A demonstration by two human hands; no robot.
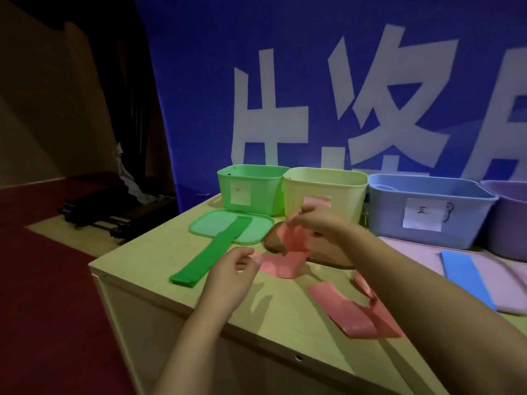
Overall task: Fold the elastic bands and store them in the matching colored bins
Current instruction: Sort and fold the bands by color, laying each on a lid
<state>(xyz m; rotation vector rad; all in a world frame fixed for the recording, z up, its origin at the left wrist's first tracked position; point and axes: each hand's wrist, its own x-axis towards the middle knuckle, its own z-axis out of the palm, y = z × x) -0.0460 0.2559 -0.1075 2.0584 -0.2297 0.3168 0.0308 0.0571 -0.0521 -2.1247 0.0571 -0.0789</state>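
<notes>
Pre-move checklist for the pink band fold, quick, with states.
1. Right hand pinches the pink band: ok.
2. Left hand grips the other end: cannot tell, blurred.
3. Band folded flat: not ok, twisted in the air.
4. Bin with pink label open: ok.
5. Second pink band on the table, out of the way: ok.
6. Green band apart from hands: ok.
</notes>
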